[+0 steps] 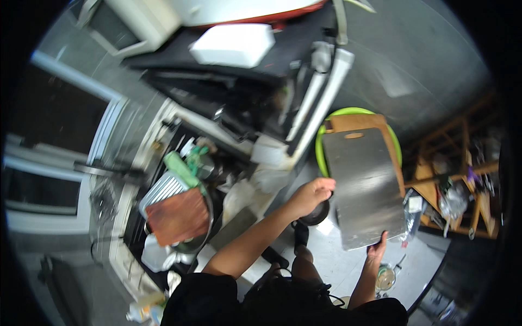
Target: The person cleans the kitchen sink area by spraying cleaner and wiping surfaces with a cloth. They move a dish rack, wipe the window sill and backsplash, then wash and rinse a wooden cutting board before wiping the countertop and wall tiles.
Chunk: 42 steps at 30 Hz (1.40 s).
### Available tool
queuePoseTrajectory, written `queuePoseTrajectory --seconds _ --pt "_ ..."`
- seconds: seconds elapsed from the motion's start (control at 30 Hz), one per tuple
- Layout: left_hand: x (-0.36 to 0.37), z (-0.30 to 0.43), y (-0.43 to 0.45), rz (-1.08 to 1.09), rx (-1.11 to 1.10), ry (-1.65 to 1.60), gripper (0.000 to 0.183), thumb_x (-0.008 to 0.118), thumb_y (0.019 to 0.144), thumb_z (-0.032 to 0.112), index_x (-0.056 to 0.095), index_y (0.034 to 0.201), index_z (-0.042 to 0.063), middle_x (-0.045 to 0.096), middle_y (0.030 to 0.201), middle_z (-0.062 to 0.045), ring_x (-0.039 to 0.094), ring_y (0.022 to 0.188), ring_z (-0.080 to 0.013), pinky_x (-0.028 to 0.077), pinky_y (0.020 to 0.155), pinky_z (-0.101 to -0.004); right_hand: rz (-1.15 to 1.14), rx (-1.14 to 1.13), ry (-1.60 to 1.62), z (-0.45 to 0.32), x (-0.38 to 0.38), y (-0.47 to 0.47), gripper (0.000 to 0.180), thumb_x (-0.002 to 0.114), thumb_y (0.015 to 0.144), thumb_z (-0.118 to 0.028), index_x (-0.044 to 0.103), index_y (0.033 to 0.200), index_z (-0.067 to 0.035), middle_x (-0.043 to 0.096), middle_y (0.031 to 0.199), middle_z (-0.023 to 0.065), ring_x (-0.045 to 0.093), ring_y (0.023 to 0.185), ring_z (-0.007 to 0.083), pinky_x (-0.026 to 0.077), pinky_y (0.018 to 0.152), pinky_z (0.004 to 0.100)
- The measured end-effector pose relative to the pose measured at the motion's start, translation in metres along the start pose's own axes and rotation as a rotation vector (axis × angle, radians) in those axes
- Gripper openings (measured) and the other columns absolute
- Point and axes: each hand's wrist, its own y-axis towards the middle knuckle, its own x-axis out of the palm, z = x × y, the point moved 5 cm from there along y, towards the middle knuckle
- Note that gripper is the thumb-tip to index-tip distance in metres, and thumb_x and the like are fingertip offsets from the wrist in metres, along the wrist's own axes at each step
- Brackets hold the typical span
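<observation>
A rectangular stainless-steel cutting board (367, 187) with a slot handle at its far end lies before me. My right hand (377, 249) grips its near edge, thumb on top and the other fingers mostly hidden beneath. At the board's left edge is my left hand (316, 194), its fingers curled; whether they pinch the edge or only touch it is unclear. Beyond and partly under the metal board shows a wooden board (359, 121). Both overlap a bright green round tub (321, 153), which is largely covered.
On the left, a reddish-brown board (179, 216) lies over a sink area crowded with containers and a green cloth (179, 167). A white foam box (234, 45) sits on a black surface ahead. Wooden shelving (465, 175) stands right; a dark round pan (316, 214) is below my left hand.
</observation>
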Motion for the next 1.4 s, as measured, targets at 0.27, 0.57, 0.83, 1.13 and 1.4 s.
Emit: queuePoseTrajectory --seconds 0.27,0.57,0.83,1.13,1.4 --pt "-0.093 0.038 -0.237 0.671 -0.008 0.171 0.02 0.056 0.09 0.012 0.061 0.109 0.005 0.062 0.088 -0.001 0.056 0.079 -0.0095 0.047 0.073 -0.0222 -0.133 -0.001 -0.584 -0.059 -0.035 0.164 0.044 0.055 0.088 -0.048 0.054 0.1 -0.006 0.056 0.093 0.0046 0.053 0.087 0.0235 0.046 0.085 0.0438" --pt "-0.14 -0.005 -0.528 1.471 -0.168 0.079 0.03 0.048 0.096 0.025 0.065 0.096 0.0 0.06 0.075 -0.002 0.053 0.065 -0.0092 0.046 0.064 -0.0238 0.141 0.279 -1.877 -0.098 0.069 0.096 0.048 0.053 0.082 -0.059 0.059 0.093 -0.012 0.05 0.069 0.0042 0.052 0.052 0.0221 0.046 0.044 0.042" --pt "-0.286 -0.051 -0.693 2.49 -0.703 0.653 0.065 0.061 0.085 0.024 0.032 0.136 -0.004 0.031 0.14 -0.027 0.033 0.129 -0.0381 0.027 0.107 -0.0423 -0.264 0.354 -1.7 -0.078 0.19 0.036 0.049 0.056 0.085 -0.052 0.052 0.1 -0.006 0.059 0.069 0.0085 0.059 0.052 0.0232 0.049 0.045 0.035" --pt "-0.349 -0.121 -0.736 2.153 -1.05 0.164 0.037 0.046 0.091 0.042 0.062 0.101 0.009 0.065 0.103 -0.011 0.06 0.098 -0.032 0.047 0.084 -0.0432 -1.164 -0.062 -1.513 0.102 0.416 -0.28 0.033 0.051 0.094 -0.024 0.052 0.117 -0.001 0.061 0.077 0.0051 0.061 0.069 0.0137 0.05 0.068 0.0278" --pt "-0.322 -0.029 -0.765 2.322 -0.345 0.754 0.028 0.037 0.089 0.012 0.063 0.099 0.007 0.064 0.093 -0.013 0.06 0.086 -0.031 0.046 0.076 -0.0388 -1.629 0.062 -1.756 0.228 0.439 -0.401 0.038 0.056 0.092 -0.021 0.053 0.122 0.001 0.065 0.103 0.0093 0.061 0.093 0.014 0.047 0.085 0.0277"
